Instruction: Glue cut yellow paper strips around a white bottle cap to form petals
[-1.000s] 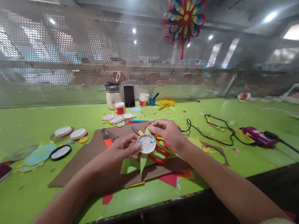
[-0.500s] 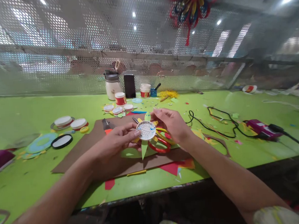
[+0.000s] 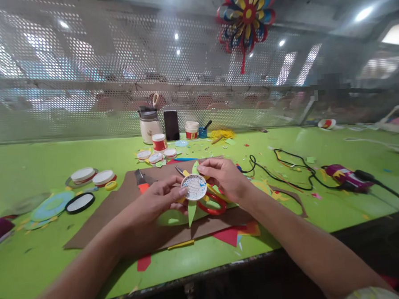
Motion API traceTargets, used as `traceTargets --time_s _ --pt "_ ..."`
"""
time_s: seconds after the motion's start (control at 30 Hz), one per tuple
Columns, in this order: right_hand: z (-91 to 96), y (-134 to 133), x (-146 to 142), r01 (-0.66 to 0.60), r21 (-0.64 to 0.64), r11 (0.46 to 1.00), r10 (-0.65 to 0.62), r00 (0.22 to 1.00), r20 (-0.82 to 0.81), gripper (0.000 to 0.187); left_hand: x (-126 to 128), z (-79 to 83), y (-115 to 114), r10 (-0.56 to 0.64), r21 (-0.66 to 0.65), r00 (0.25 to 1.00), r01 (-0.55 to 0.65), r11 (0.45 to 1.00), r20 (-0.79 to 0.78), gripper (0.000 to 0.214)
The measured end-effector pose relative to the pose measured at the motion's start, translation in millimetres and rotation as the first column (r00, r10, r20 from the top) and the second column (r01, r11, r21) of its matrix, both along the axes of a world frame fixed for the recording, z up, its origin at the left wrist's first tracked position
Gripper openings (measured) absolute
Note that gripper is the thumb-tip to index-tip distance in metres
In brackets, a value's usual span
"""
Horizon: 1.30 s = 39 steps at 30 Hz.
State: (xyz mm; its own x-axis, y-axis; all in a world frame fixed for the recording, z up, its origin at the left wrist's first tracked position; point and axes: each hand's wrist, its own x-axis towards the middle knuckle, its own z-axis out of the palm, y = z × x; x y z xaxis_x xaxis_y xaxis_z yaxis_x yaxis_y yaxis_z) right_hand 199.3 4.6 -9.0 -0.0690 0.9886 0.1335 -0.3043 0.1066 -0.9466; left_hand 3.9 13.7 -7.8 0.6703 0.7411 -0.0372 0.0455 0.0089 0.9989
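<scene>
Pinching a round speckled disc (image 3: 194,188) at its left rim between thumb and fingers of the left hand (image 3: 161,194), above the brown board (image 3: 112,216) on the green table (image 3: 42,273). Holding thumb and forefinger of the right hand (image 3: 226,177) close together at the right edge of the far green leaf (image 3: 195,168), just beyond the disc; cannot tell whether gripping that leaf or merely touching it. Can see also a near green leaf (image 3: 192,214), pointing nearwards from the disc, red scissor handles (image 3: 218,212) just to the right, and an orange-handled cutter (image 3: 143,187) to the left. Farther left, can make out a black-rimmed lid (image 3: 80,203); at the far middle, a dark phone (image 3: 171,125).
</scene>
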Motion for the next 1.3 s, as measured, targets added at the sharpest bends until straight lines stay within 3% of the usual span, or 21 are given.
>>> traceTargets --time_s 0.33,0.77,1.03,1.17,1.3 --pt "-3.7 0.3 0.8 0.046 0.064 0.997 -0.048 0.999 0.026 0.012 0.2 3.7 -3.0 -0.008 -0.022 1.0 0.007 1.0 -0.014 0.022" --pt "-1.7 1.2 -1.4 0.068 0.015 0.998 -0.067 0.998 -0.021 0.035 -3.0 -5.3 8.5 0.045 -0.138 0.993 -0.029 0.99 0.112 0.03" --pt "-6.1 0.2 -2.7 0.147 0.076 0.986 -0.155 0.982 0.112 0.04 -5.8 8.7 7.4 0.233 -0.101 0.957 -0.218 0.971 0.172 0.035" --pt "-15.8 0.3 -5.0 0.115 0.102 0.988 -0.137 0.96 0.245 0.039 -12.1 9.9 17.6 0.435 -0.097 0.872 -0.424 0.901 0.225 0.033" --pt "-24.3 -3.1 -7.2 0.067 0.11 0.992 -0.098 0.945 0.312 0.034 -24.2 4.2 37.9 0.546 -0.077 0.79 -0.548 0.833 0.28 0.031"
